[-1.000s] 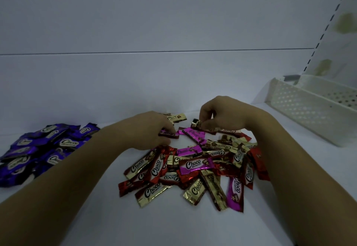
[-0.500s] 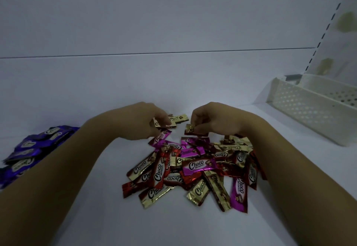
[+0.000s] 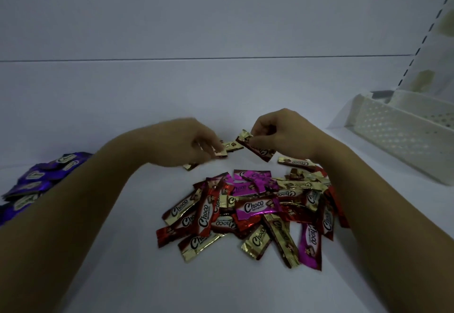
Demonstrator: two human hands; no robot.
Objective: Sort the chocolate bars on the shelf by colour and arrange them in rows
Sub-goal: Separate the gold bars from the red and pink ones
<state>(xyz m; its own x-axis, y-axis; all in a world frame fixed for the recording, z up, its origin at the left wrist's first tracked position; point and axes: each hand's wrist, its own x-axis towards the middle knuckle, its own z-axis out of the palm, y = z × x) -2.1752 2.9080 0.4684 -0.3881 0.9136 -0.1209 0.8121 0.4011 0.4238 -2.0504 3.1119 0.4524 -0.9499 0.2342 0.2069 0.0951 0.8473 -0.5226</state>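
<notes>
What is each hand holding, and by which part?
Right hand pinches a gold bar by its upper end. Left hand grips a second gold bar; where is blurred.

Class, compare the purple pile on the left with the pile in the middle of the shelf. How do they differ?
Colour: the purple pile holds only purple wrappers; the middle pile mixes red, gold and pink. View: the left forearm hides part of the purple pile; the middle pile lies between both forearms. Both are loose heaps of wrapped bars, not rows.

A white perforated basket [image 3: 393, 138] stands at the right, just beside a slotted upright [image 3: 425, 35].
</notes>
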